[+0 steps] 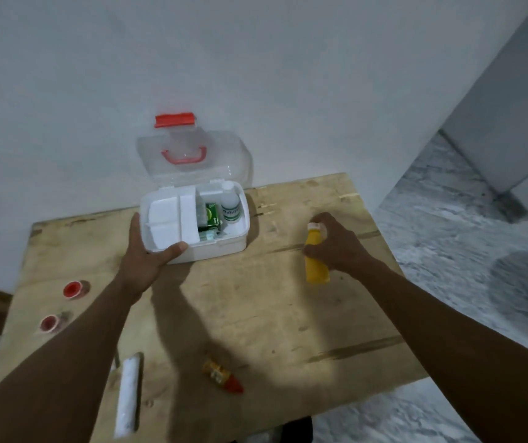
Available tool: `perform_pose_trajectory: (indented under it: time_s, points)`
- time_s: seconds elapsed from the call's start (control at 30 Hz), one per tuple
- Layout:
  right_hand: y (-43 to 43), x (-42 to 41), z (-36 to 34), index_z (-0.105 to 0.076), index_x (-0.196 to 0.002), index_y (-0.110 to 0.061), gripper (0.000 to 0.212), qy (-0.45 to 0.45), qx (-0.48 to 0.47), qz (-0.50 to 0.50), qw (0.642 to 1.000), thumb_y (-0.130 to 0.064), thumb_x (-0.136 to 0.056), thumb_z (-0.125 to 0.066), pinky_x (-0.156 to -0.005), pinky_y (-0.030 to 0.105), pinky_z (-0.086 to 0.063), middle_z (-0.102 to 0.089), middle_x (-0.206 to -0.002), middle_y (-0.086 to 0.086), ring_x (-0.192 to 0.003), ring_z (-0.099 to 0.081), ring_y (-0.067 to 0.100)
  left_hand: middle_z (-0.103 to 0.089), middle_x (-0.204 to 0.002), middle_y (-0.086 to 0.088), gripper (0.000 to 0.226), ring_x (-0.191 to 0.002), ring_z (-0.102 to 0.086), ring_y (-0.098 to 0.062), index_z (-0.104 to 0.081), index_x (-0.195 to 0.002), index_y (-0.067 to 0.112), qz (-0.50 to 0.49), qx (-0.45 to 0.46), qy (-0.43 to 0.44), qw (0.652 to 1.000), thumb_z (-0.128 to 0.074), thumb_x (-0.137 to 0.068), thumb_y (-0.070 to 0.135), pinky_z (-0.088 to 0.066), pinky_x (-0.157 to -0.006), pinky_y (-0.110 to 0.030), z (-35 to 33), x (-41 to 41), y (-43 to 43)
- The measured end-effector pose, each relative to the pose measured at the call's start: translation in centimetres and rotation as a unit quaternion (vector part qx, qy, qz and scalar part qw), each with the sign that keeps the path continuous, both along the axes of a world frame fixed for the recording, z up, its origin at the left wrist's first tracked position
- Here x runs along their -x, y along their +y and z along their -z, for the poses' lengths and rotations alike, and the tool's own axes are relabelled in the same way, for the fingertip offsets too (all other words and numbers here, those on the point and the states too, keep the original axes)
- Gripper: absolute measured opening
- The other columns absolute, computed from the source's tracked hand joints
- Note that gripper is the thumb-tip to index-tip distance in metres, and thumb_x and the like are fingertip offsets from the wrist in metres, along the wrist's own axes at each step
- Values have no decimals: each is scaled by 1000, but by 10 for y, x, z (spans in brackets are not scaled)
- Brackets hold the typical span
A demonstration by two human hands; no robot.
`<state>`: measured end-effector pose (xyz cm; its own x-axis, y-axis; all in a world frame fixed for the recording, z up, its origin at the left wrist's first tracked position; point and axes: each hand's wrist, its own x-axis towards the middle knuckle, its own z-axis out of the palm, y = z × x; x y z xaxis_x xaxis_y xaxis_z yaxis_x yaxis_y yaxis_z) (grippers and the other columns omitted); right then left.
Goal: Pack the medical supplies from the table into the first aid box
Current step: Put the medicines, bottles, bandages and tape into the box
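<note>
Two bare forearms, left hand (142,251) and right hand (336,243); no sleeves, gloves, rings or watch visible.

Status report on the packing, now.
Left hand steadies the open first aid box. Right hand grips the yellow bottle, low over the table. Nothing between bottle and box.

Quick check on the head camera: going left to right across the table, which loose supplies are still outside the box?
Two red-capped jars and at the left edge → white roll → small amber bottle with red cap → yellow bottle, gripped by the right hand. The left hand steadies the first aid box.
</note>
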<state>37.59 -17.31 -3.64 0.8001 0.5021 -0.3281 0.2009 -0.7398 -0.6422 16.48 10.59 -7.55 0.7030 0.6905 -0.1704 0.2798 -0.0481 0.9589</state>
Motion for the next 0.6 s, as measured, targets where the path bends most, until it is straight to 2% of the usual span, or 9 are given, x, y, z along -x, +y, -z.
perform_pose_trajectory:
  time_s: [0.1,0.23,0.3,0.43,0.5,0.6]
  points:
    - [25,9,-34,-47,-121,-30,52,-48,-49,-15,998,-27,-78,-75,-78,44,-56,-59,-87,5,-89,-62,31,-50,-132,3,87,-120,-51,-23,-32,-137,34,-2,13,5,1000,-87,-71,19,-52,-95,-45,-4,1,-4]
    - [64,31,-69,-50,-122,-31,55,-119,-150,-21,981,-24,-75,-79,-67,29,-47,-55,-78,-3,-71,-56,17,-48,-139,0,107,-124,-49,-24,-25,-147,30,-3,5,9,1000,-87,-61,36,-47,-102,-50,-4,5,3]
    - [81,43,-79,-51,-120,-34,55,-130,-214,-21,968,-20,-74,-79,-64,27,-50,-57,-83,-5,-65,-55,12,-46,-142,-1,111,-126,-47,-24,-22,-149,30,0,8,10,1000,-88,-61,38,-45,-105,-51,-2,5,6]
    - [106,61,-77,-53,-121,-33,56,-140,-289,-15,947,-14,-75,-78,-72,30,-58,-61,-96,-1,-75,-64,17,-49,-139,2,106,-123,-50,-23,-22,-148,31,4,5,3,1000,-88,-66,31,-44,-105,-50,2,5,9]
    - [114,62,-68,-53,-124,-28,56,-177,-290,-33,940,-15,-76,-79,-77,33,-59,-63,-99,-5,-83,-66,19,-51,-137,3,107,-121,-52,-24,-22,-147,33,2,-10,9,1000,-87,-62,39,-46,-102,-51,4,6,10]
    - [124,57,-49,-54,-126,-19,55,-244,-276,-69,927,-19,-77,-80,-79,32,-57,-65,-103,-7,-89,-63,13,-52,-134,7,105,-118,-54,-22,-24,-146,35,1,-22,2,1000,-86,-62,41,-49,-98,-50,10,5,13]
